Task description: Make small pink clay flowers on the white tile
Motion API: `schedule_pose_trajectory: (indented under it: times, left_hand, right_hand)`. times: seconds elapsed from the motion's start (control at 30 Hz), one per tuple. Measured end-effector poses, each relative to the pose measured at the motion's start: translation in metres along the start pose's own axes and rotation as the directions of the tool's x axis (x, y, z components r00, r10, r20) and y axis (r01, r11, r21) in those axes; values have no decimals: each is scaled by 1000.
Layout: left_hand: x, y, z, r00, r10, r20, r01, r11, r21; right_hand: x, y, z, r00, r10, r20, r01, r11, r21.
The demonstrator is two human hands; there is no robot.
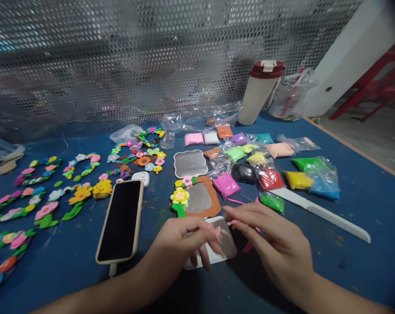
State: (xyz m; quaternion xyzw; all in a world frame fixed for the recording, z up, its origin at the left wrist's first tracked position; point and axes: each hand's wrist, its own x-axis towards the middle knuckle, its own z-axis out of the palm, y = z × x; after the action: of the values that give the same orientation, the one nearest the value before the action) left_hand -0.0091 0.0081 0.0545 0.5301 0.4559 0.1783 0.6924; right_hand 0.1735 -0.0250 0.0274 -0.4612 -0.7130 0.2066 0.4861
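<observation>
My left hand (187,244) is closed in a pinch on a small piece of pink clay (218,234). Opposite it, my right hand (276,244) pinches another bit of pink clay (232,223) between thumb and fingers. Both hands are over a small clear-and-white rectangular plate (228,246), partly hidden by the left hand. Just beyond lies a mirror with a brown clay frame (213,196), decorated on its left side with a yellow flower (180,197) and green leaves. Part of a pink stick-like thing (248,247) shows under the right hand.
A phone (120,222) lies left of my hands, near several clay-flower frames (82,165). A wavy-edged white mirror (190,163), bagged coloured clay (226,185) and a white comb (321,213) lie beyond and right. A tumbler (258,96) stands by the perforated metal panel (118,65).
</observation>
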Motion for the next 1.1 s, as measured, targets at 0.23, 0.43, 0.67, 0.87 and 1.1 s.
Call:
schedule_pose_trajectory:
  times: [0.23, 0.43, 0.67, 0.87, 1.1]
  left_hand:
    - [0, -4, -1, 998, 2, 70, -5, 999, 41]
    - [-4, 0, -7, 997, -55, 55, 47, 990, 136]
    - [4, -1, -11, 996, -7, 93, 11, 999, -43]
    - [4, -3, -10, 984, 2, 179, 17, 994, -106]
    - [-1, 2, -8, 990, -45, 134, 44, 999, 12]
  right_hand:
    - [1, -1, 9, 982, -129, 138, 127, 992, 24]
    - [-1, 3, 5, 934, -301, 194, 305, 952, 10]
    - [-6, 11, 2, 954, -257, 152, 280, 947, -155]
    - [4, 0, 8, 902, -253, 350, 256, 966, 41]
    - [2, 3, 7, 975, -175, 134, 157, 979, 130]
